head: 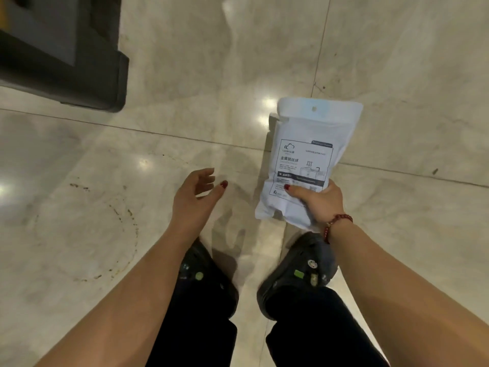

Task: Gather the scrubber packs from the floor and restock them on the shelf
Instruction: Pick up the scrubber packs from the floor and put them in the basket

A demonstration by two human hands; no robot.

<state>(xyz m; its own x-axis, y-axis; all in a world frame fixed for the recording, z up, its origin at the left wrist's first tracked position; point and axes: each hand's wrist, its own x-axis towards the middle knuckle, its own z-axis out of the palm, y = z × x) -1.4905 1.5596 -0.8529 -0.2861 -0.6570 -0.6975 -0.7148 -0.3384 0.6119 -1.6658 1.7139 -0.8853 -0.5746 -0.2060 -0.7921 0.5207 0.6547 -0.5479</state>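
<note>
1 white scrubber pack [304, 160] is held tight at its bottom by the right hand [321, 201] above the floor [397, 62]. The left hand [195, 193] is spread wide, nothing in its grip.

Shop aisle, glossy marble-tile floor [264, 62], dark shelf base [79, 75], hang-hole retail pack [307, 160]

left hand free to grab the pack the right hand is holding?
Probably yes. The left hand is open and holds nothing, and sits beside the scrubber pack, which the right hand grips by its lower end. Only bare floor shows in the gap between them.
</note>
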